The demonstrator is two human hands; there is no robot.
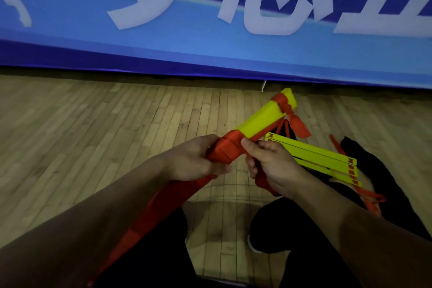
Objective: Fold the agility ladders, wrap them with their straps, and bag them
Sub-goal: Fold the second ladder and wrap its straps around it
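Observation:
A folded yellow ladder bundle (264, 119) is held up above the floor, pointing away to the upper right. An orange strap is knotted round its far end (284, 103) and wound several times round its near end (225, 149). My left hand (191, 159) grips that wrapped near end. My right hand (273, 166) pinches the strap at the wrap and holds a loose length of it in the palm. More orange strap (152, 213) trails down over my left leg. A second yellow ladder (322, 159) lies partly fanned on the floor at the right.
A black bag (383, 175) lies on the wooden floor to the right, under and beside the second ladder, with an orange cord (371, 203) across it. A blue banner (210, 30) with white characters stands just behind. My legs in dark trousers fill the bottom of the view.

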